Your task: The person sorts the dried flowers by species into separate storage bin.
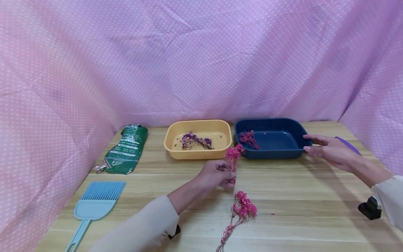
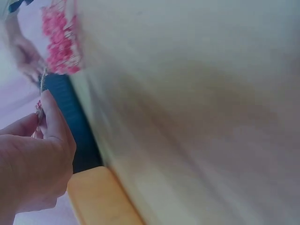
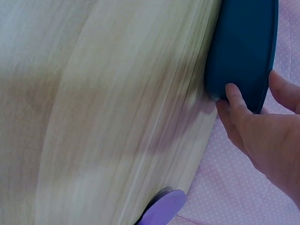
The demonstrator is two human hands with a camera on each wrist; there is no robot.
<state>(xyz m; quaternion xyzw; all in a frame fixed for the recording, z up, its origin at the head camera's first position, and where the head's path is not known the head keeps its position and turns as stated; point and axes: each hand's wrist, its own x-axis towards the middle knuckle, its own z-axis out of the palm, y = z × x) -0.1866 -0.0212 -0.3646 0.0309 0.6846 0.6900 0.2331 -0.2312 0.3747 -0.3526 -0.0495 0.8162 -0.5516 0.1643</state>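
My left hand (image 1: pixel 217 175) pinches the stems of a small bunch of pink dried flowers (image 1: pixel 233 154), held above the table just in front of the two trays. In the left wrist view, thumb and fingertips meet on the thin stems (image 2: pixel 40 110). My right hand (image 1: pixel 333 152) grips the right end of a dark blue tray (image 1: pixel 274 154), thumb and fingers on either side of its edge in the right wrist view. Inside that tray, at its left, lies a pink-purple sprig (image 1: pixel 248 139). Another pink bunch (image 1: pixel 245 206) lies on the table nearer me.
Left of the blue tray stands a yellow tray (image 1: pixel 198 154) holding purple dried flowers (image 1: pixel 192 139). A green bag (image 1: pixel 129 150) with a clip and a light blue brush (image 1: pixel 94 208) lie at the left. Behind the right hand is a purple rounded object (image 1: pixel 347 144). Pink dotted cloth (image 1: pixel 201 63) hangs behind.
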